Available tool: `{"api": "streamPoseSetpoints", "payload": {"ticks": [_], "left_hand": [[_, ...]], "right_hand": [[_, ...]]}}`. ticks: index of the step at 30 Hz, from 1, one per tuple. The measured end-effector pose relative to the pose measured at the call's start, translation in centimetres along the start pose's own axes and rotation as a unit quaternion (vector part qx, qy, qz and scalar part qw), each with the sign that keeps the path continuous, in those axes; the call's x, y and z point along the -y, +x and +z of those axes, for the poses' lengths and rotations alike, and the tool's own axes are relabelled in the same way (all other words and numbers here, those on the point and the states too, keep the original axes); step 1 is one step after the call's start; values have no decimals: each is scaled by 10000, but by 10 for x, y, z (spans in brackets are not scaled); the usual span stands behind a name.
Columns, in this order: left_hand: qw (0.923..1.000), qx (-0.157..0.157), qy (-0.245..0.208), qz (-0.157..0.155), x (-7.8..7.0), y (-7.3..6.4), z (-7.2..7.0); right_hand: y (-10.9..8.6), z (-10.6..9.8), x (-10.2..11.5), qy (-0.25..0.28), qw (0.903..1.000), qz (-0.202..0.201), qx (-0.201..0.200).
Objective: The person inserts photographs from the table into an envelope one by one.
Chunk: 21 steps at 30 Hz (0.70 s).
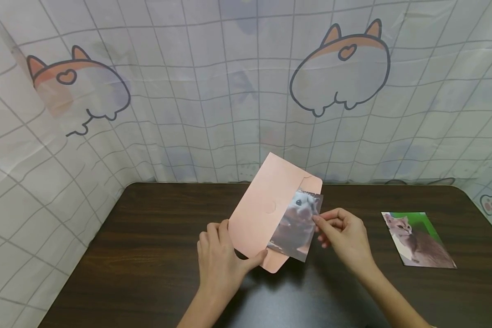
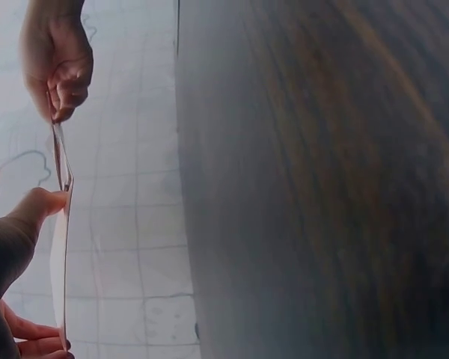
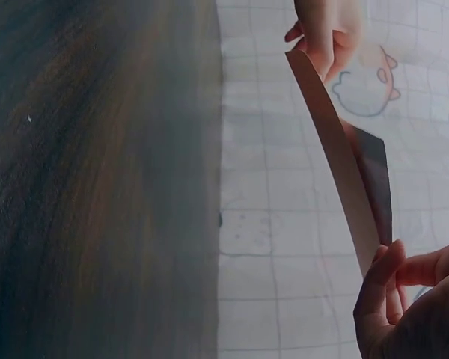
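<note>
Head view: left hand (image 1: 221,259) pinches the pink envelope (image 1: 254,205), right hand (image 1: 346,232) the animal photo (image 1: 293,228) jutting out at four o'clock; sliding seems underway, next calling for a steady envelope.

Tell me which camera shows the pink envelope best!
The head view: it shows the pink envelope broadside, with a photo sticking out. The left wrist view shows it nearly edge-on; the right wrist view shows a narrow, slanted strip.
</note>
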<state>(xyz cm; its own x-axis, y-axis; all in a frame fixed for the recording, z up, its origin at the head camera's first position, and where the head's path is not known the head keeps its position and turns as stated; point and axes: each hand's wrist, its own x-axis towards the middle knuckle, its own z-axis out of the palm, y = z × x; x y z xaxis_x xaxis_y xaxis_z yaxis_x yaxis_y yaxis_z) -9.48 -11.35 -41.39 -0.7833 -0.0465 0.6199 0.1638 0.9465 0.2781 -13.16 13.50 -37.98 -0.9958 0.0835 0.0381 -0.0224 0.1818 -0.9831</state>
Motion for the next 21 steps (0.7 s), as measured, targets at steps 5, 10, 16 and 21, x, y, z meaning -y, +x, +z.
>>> {"api": "streamPoseSetpoints", "payload": {"ticks": [5,10,16,21], "left_hand": [[9993,-246,180,214,-2,-2,2],[9973,-482,364,416,-3,-2,3],[9983,-258,303,425,-3,-3,2],[9987,-64,257,427,-1,-1,0]], "right_hand": [[-1,2,-1,90,9997,59,-214],[-2,4,-1,9,9990,0,-439],[-4,6,-1,44,9977,-79,-669],[-6,7,-4,-338,9967,-216,-707]]}}
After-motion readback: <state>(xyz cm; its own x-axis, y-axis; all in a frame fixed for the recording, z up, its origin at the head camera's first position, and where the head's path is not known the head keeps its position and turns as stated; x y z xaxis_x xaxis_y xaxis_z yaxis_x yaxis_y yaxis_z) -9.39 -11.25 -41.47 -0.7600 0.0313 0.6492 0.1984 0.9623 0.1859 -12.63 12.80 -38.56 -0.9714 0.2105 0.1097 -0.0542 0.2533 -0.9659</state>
